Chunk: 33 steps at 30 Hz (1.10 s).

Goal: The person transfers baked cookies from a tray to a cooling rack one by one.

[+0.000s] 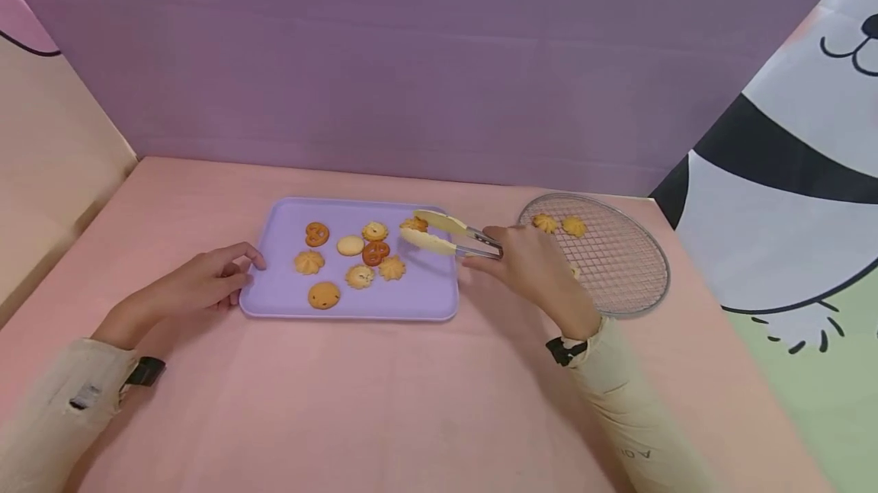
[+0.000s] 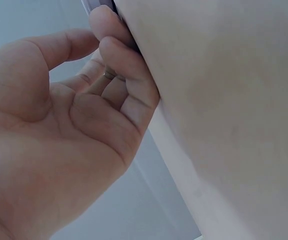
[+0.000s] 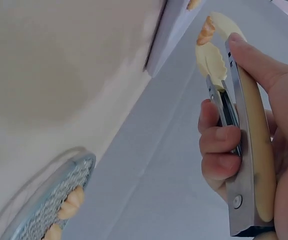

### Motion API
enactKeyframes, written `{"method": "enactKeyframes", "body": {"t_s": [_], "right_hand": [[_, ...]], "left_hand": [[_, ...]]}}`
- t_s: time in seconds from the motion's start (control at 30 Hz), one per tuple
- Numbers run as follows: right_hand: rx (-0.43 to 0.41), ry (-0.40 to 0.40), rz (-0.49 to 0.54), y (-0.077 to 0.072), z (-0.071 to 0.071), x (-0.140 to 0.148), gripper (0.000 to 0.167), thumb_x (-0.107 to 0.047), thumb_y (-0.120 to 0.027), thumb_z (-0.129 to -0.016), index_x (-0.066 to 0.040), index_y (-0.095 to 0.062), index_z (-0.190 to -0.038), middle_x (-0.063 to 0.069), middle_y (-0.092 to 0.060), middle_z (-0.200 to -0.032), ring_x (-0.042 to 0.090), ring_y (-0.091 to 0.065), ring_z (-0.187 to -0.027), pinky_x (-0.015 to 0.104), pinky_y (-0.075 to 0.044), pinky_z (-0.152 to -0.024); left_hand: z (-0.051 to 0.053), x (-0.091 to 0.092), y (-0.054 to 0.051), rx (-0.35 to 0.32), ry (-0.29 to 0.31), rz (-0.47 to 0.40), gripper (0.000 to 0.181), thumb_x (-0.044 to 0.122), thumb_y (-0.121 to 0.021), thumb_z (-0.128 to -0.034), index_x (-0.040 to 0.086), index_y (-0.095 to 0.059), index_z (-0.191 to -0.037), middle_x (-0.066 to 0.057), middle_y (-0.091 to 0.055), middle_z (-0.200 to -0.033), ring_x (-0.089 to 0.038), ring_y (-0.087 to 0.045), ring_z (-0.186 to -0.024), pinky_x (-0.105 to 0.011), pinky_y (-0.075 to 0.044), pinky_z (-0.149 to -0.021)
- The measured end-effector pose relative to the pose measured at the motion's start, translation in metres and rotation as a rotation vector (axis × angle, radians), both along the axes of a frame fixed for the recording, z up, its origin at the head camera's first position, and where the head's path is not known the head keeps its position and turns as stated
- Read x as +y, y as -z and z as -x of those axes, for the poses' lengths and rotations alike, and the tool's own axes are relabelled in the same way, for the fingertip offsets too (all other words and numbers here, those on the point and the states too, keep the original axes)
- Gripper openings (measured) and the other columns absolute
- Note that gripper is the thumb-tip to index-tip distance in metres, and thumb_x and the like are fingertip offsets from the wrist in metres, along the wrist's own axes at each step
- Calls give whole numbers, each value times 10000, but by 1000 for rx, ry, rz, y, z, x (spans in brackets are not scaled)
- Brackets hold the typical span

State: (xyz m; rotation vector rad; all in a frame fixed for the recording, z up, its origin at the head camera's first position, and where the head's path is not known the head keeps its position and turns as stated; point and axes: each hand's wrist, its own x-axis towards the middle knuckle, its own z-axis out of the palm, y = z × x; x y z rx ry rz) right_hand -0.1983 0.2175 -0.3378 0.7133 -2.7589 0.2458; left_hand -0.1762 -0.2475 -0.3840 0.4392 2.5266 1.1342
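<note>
My right hand (image 1: 538, 264) grips metal tongs (image 3: 246, 145) with cream-coloured tips. Between the tips is a golden, ridged flower-shaped cookie (image 3: 206, 31), held above the right part of a lavender tray (image 1: 288, 211). On the tray lie pretzels (image 1: 316, 234), ridged flower cookies (image 1: 309, 262), a plain round cookie (image 1: 350, 245) and a speckled round cookie (image 1: 324, 296). My left hand (image 1: 199, 280) holds the tray's left edge, index finger at the rim and the other fingers bent; the left wrist view shows the bent fingers against that edge.
Right of the tray, partly behind my right hand and wrist, lies a round wire mesh rack (image 1: 624, 264). Two ridged cookies (image 1: 574, 226) sit near its far edge, and another is mostly hidden. A purple wall (image 1: 411, 81) rises behind the pink table (image 1: 384, 394).
</note>
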Motion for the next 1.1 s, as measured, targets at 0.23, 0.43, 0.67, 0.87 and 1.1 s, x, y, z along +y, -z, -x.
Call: {"method": "enactKeyframes", "body": {"t_s": [0.23,0.43,0.67,0.87,1.1], "right_hand": [[84,-7,-29,-3,-13,12,446,-527,-772,-802,-124,-581,-789,-48,-398,-573,128,-385,-491,269,-287,-430],[150,-10,-37,-4,-26,21,455,-537,-752,-813,-110,-654,-936,-21,-487,-626,130,-417,-485,263,-307,-403],[202,-49,-52,-6,-37,27,464,-544,-735,-824,-104,-638,-932,-30,-479,-598,103,-385,-460,251,-272,-386],[215,-41,-50,-6,-44,35,636,-689,-567,-876,-81,-680,-1030,4,-551,-640,110,-403,-469,260,-305,-399],[250,-41,0,-9,-47,51,753,-760,-414,-890,-67,-685,-1002,-7,-558,-613,105,-424,-463,255,-327,-418]], "left_hand": [[0,1,2,-1,-15,-7,215,47,-520,-988,50,-512,-1203,-46,-553,-673,-170,-533,-594,-250,-444,-504],[-1,0,1,-2,-16,-14,222,44,-518,-986,43,-507,-1207,-50,-550,-672,-168,-532,-585,-251,-444,-498],[-2,2,0,-11,-23,-18,220,51,-522,-992,50,-506,-1211,-47,-548,-678,-166,-525,-584,-243,-438,-498],[-1,3,0,-2,-15,-16,235,47,-512,-995,38,-498,-1230,-44,-546,-684,-167,-522,-590,-250,-440,-500],[-1,3,0,-7,-17,-21,236,49,-520,-995,40,-498,-1230,-45,-546,-685,-163,-525,-580,-251,-445,-496]]}}
